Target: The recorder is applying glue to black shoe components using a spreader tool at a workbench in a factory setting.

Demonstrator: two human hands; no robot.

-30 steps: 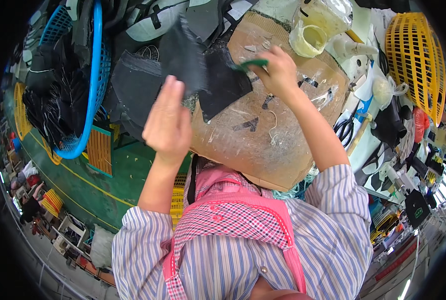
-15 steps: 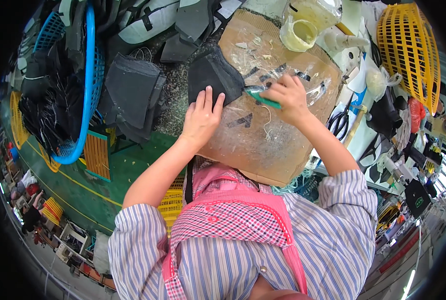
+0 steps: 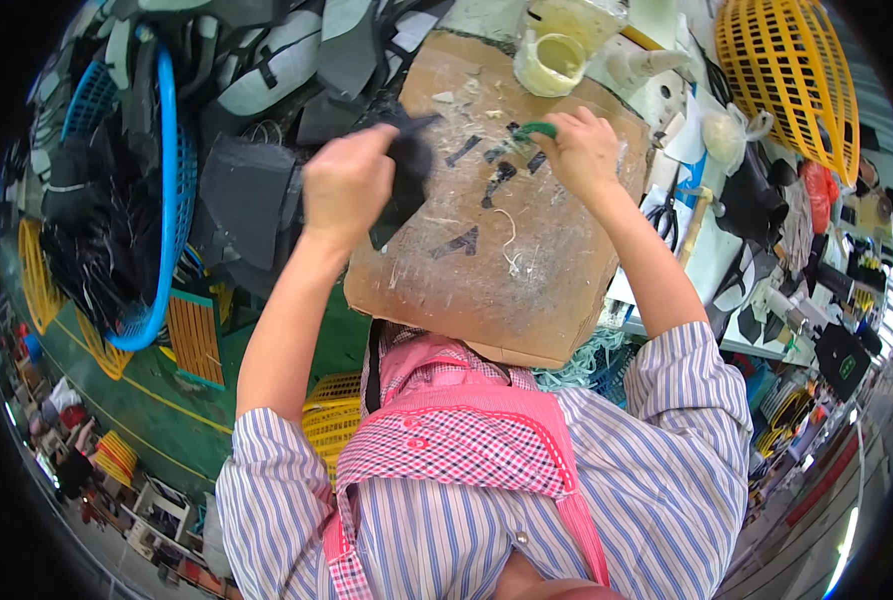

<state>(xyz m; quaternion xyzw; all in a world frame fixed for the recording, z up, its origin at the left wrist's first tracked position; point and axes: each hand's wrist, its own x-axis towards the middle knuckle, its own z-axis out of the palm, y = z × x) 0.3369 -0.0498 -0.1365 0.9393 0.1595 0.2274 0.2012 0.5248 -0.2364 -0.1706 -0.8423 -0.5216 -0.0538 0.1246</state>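
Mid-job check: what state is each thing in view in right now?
Left hand: curled, apparently holding a black flat sheet, motion-blurred
Right hand: closed on a green-handled tool
Brown cardboard sheet: smeared with whitish residue, black marks on it
Pale yellow round cup: uncovered
Blue plastic basket: loaded with black pieces
Dark grey flat pieces: stacked
Black-handled scissors: lying down, open or shut unclear

We see the cardboard sheet (image 3: 551, 300) before us on the worktop (image 3: 708, 264). Left of the sheet lies a stack of panels (image 3: 246, 190); farther left stands a basket (image 3: 169, 190) with bundled pieces (image 3: 91, 235) in it. Our left hand (image 3: 348, 185) is at the sheet's left side, our right hand (image 3: 578, 148) above its far right part. At its far edge we see a pot (image 3: 548, 66); right of it, scissors (image 3: 664, 215), a plastic bag (image 3: 724, 138) and a second basket (image 3: 791, 75).
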